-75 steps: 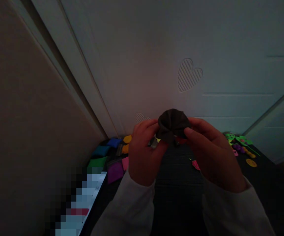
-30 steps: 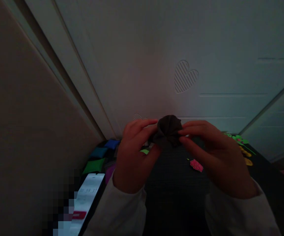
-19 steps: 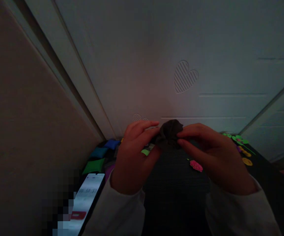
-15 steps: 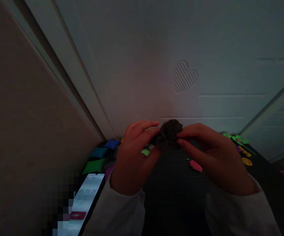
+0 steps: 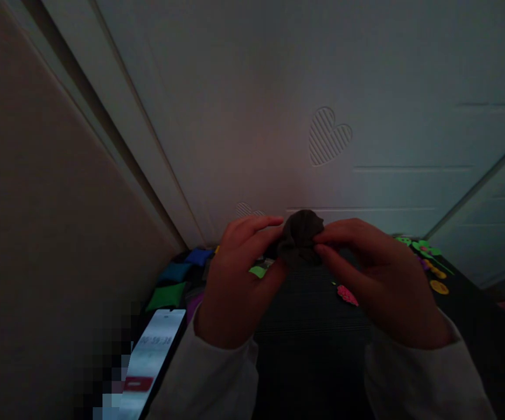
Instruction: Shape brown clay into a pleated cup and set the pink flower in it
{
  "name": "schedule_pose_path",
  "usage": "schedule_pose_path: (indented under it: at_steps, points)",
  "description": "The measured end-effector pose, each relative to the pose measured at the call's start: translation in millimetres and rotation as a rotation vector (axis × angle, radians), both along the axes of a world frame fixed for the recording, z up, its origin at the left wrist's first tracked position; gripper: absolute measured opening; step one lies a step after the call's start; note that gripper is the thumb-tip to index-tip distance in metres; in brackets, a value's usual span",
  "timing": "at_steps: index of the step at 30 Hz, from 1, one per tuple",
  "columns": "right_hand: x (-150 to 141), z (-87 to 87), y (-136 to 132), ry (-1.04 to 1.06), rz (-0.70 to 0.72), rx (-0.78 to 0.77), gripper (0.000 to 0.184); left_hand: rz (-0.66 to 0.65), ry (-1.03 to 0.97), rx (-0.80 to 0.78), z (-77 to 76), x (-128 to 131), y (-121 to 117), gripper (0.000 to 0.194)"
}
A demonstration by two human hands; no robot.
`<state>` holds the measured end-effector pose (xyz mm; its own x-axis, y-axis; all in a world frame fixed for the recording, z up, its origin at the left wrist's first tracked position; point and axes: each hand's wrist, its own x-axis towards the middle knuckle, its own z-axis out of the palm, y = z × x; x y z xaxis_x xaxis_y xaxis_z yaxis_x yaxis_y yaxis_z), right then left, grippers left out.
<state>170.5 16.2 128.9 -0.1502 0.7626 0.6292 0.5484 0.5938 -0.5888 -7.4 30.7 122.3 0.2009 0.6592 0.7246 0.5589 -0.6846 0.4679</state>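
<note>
A dark, folded lump of modelling clay (image 5: 301, 236) is held up above the table, at the middle of the head view. Its pleats gather toward a hollow near the centre. My left hand (image 5: 244, 280) grips it from the left, thumb below and fingers behind; the fingertips are partly hidden. From the other side my right hand (image 5: 379, 277) pinches its right edge between thumb and forefinger. Beneath, on the black table, lies a small pink bumpy clay piece (image 5: 347, 295), partly covered by my right hand.
Left on the table (image 5: 305, 350) are a blue packet (image 5: 199, 256), a teal packet (image 5: 176, 272), a green packet (image 5: 166, 296) and a lit phone (image 5: 156, 350). At right lie green flower shapes (image 5: 426, 249) and a yellow disc (image 5: 439, 287). A white panel (image 5: 235, 116) stands behind.
Since 2.5 s ago the clay has gone from a wide fanned shape to a smaller, more bunched one. My hands moved slightly left, and my right fingers shifted their pinch along its edge.
</note>
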Motion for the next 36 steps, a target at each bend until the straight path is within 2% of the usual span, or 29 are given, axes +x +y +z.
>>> schedule_pose_path:
  at_steps: [7, 12, 18, 23, 32, 36]
  points:
    - [2.3, -4.1, -1.4, 0.232, 0.089, -0.121, 0.013, -0.053, -0.047, -0.036, -2.0, -1.7, 0.3, 0.026]
    - [0.5, -2.7, -0.5, 0.319, 0.115, -0.195, 0.009, -0.067, -0.057, -0.034, -2.6, -1.5, 0.5, 0.024]
    - [-2.2, -0.4, -0.1, 0.394, 0.144, -0.213, 0.009, -0.072, -0.086, -0.046, -3.2, -1.5, 0.1, 0.024]
    - [-2.4, 0.2, -0.8, 0.490, 0.154, -0.220, 0.015, -0.068, -0.149, -0.064, -6.8, -2.8, 1.7, 0.027]
    - [-1.2, -0.9, -1.6, 0.500, 0.177, -0.217, 0.013, -0.067, -0.209, -0.104, -6.6, -1.0, 1.5, 0.030]
    - [-3.3, -1.8, -4.6, 0.451, 0.234, -0.249, 0.020, -0.035, -0.222, -0.098, -7.3, -0.7, 2.6, 0.030]
